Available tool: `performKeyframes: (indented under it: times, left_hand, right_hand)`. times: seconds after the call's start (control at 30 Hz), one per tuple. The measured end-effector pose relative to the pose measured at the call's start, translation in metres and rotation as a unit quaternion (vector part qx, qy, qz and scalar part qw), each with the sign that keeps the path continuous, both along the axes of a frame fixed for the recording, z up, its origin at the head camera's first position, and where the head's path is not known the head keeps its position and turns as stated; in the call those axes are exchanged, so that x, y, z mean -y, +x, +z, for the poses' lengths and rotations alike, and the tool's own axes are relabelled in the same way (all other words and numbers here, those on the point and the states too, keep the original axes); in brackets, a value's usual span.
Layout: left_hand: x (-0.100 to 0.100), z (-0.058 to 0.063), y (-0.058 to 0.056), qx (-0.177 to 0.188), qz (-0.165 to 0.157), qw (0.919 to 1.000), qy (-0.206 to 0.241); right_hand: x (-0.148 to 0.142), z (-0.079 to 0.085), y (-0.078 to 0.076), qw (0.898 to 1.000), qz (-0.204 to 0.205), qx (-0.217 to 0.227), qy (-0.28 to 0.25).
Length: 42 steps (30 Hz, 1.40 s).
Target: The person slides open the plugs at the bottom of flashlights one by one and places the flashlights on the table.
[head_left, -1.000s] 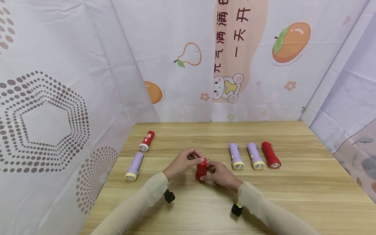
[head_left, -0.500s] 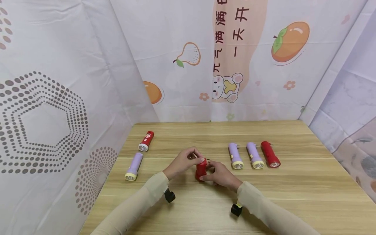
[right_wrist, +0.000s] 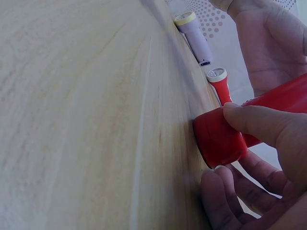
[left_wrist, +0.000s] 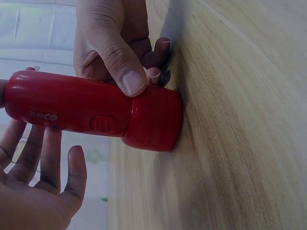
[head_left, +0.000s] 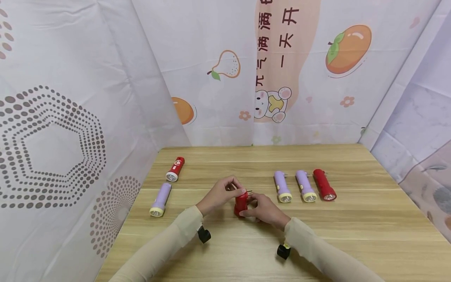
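A red flashlight (head_left: 241, 203) stands on its head on the wooden table, between both hands. My left hand (head_left: 220, 194) pinches its upper, tail end from the left; in the left wrist view that hand's other fingers (left_wrist: 50, 153) spread along the far side. Low down, my right hand (head_left: 266, 210) grips the wide head, its thumb (left_wrist: 132, 82) pressed against the collar. Two thin metal prongs (head_left: 249, 192) stick out to the right near the tail. A ribbed switch (left_wrist: 103, 124) and a small white logo show on the body. The lens faces down, hidden.
At left on the table (head_left: 225, 250) lie a red flashlight with a white rim (head_left: 175, 169) and a purple one (head_left: 161, 199). At right, two purple flashlights (head_left: 283, 187) (head_left: 306, 186) and a red one (head_left: 324, 185) lie in a row. Printed curtains (head_left: 211, 109) hang behind.
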<state>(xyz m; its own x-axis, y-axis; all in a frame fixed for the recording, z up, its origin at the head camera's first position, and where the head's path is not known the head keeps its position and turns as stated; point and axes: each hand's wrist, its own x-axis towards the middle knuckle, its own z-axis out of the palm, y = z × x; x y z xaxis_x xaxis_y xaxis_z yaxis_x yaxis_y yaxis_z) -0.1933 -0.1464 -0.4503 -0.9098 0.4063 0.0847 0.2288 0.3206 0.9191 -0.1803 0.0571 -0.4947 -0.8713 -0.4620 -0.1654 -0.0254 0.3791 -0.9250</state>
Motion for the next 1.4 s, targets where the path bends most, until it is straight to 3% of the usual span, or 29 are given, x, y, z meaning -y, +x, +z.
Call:
performKeyframes:
  times: [0.3, 0.63, 0.87, 1.13, 1.3, 1.4]
  left_hand:
    - [0.000, 0.002, 0.001, -0.002, 0.001, 1.0000, -0.003]
    - [0.002, -0.001, 0.004, -0.040, 0.007, 0.9987, -0.030]
    - [0.007, -0.002, 0.011, -0.030, 0.013, 0.9992, -0.024]
    - [0.009, -0.004, 0.014, -0.085, -0.005, 0.9963, -0.013]
    - [0.009, -0.005, 0.016, -0.088, -0.003, 0.9961, -0.007]
    - [0.008, 0.001, 0.021, -0.088, -0.001, 0.9961, 0.000]
  right_hand:
    - [-0.001, 0.001, 0.000, 1.000, -0.002, 0.007, -0.005]
    - [-0.001, 0.002, 0.001, 1.000, -0.004, 0.007, -0.003]
    - [0.000, 0.001, 0.002, 1.000, -0.003, -0.010, 0.002]
    - [0.000, -0.002, 0.002, 0.999, -0.009, -0.034, 0.020]
    - [0.002, -0.004, 0.004, 0.998, -0.012, -0.059, 0.033]
    - [0.003, -0.004, 0.005, 0.997, -0.017, -0.065, 0.040]
